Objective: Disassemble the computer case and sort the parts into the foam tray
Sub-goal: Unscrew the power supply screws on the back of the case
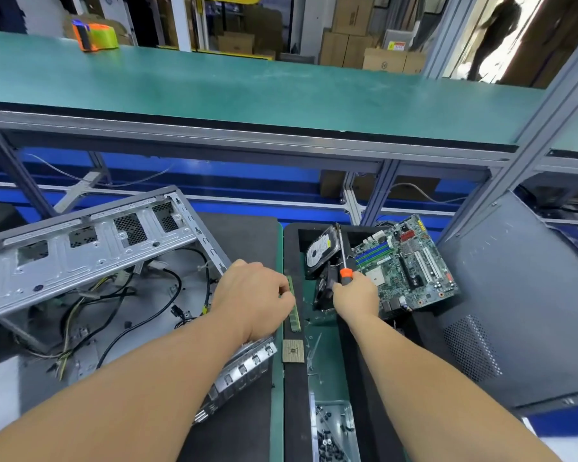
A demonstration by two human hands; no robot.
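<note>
The opened grey computer case (90, 258) lies at the left with loose cables inside. My left hand (252, 300) pinches a green memory stick (294, 315) at the left edge of the black foam tray (294, 395). My right hand (357, 295) grips a screwdriver (342, 258) with an orange collar, its shaft pointing up over the tray. In the tray lie a hard drive (319, 251), a black fan (326, 288), a motherboard (411, 265) and a CPU chip (293, 351).
A clear box of screws (334, 428) sits in the tray's near end. A grey case side panel (518, 295) leans at the right. A green shelf (247, 91) runs overhead with an orange tape dispenser (94, 36). A person stands at far right.
</note>
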